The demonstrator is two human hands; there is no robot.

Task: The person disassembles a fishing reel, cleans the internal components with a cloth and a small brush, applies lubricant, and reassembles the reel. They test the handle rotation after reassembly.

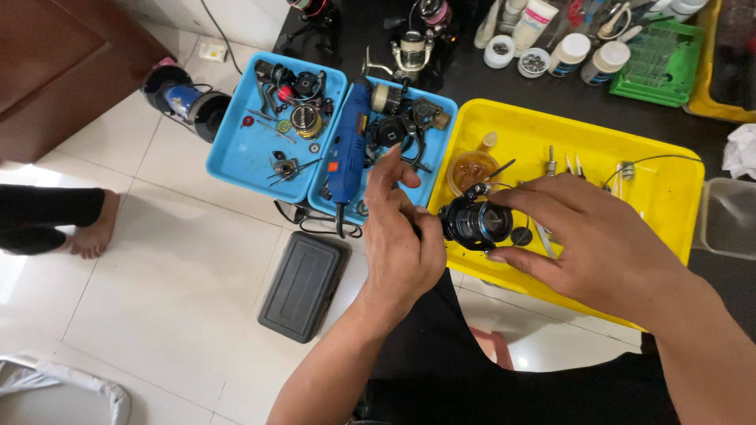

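White floor tiles [157, 260] lie below a black bench, where both hands meet over the near edge of one yellow tray [669, 197] — the left hand [402, 244] pinched at a black fishing reel [475, 223], the right hand [606, 244] clamped around it. Outward sit two blue trays [236, 157] of reel parts, one blue rotary tool [349, 145] and one grey case [303, 285] on open floor.

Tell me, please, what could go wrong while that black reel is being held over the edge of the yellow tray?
1. The black reel is held between the left hand and right hand at the rim of the yellow tray; a loose part might drop to the tiled floor.
2. The small amber cup sits just behind the reel and could be knocked over.
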